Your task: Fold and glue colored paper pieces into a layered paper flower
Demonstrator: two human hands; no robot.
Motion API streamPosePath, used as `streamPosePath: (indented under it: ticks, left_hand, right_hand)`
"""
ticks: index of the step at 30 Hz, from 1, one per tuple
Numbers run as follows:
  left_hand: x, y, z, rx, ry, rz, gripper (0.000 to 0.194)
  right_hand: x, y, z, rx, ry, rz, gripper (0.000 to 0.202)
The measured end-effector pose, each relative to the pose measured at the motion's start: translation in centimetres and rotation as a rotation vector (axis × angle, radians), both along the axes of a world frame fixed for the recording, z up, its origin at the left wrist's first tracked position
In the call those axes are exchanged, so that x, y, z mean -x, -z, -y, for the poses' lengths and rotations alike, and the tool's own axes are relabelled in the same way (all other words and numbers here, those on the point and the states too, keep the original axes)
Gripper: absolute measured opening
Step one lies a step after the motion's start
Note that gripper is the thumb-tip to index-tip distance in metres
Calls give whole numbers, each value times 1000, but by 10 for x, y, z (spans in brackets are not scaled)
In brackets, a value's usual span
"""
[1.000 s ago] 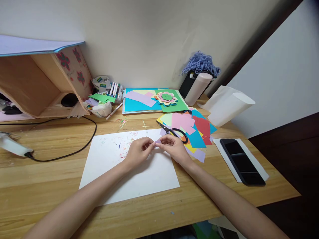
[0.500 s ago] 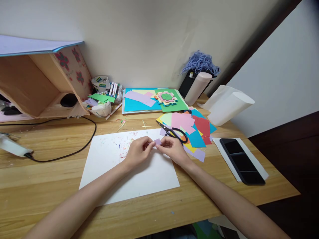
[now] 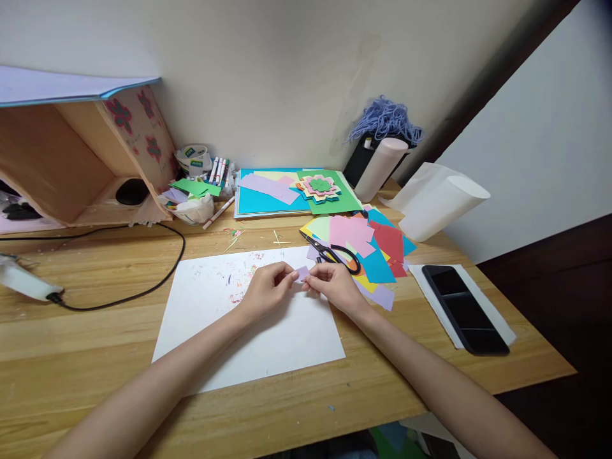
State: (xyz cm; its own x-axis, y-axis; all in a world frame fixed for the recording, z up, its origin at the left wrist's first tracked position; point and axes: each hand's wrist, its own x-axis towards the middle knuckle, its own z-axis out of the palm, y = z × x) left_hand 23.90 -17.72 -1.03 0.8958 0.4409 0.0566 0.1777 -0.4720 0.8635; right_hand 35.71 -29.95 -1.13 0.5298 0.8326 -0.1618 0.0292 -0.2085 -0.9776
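Pinching a purple paper scrap (image 3: 303,273) (likely light, easily creased, best held by its edges) at nine o'clock with left hand (image 3: 268,284), three with right hand (image 3: 333,284), above white sheet (image 3: 268,350) towards two o'clock.

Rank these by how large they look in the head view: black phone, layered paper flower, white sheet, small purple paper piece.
1. White sheet
2. Black phone
3. Layered paper flower
4. Small purple paper piece, partly hidden by the left hand
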Motion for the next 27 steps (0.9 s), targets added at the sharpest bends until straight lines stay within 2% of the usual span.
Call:
streamPosePath:
  ticks: [8, 12, 19, 27]
  left_hand:
    - [0, 1, -1, 54, -14, -16, 29]
    - [0, 0, -1, 50, -30, -24, 28]
    - [0, -3, 0, 36, 48, -32, 31]
    - [1, -2, -1, 72, 77, -71, 24]
  right_hand:
    - [-6, 1, 0, -6, -57, -10, 21]
    - [-8, -2, 1, 1, -43, 58, 25]
    - [-2, -7, 2, -46, -79, 182, 18]
    - [6, -8, 4, -91, -55, 281, 13]
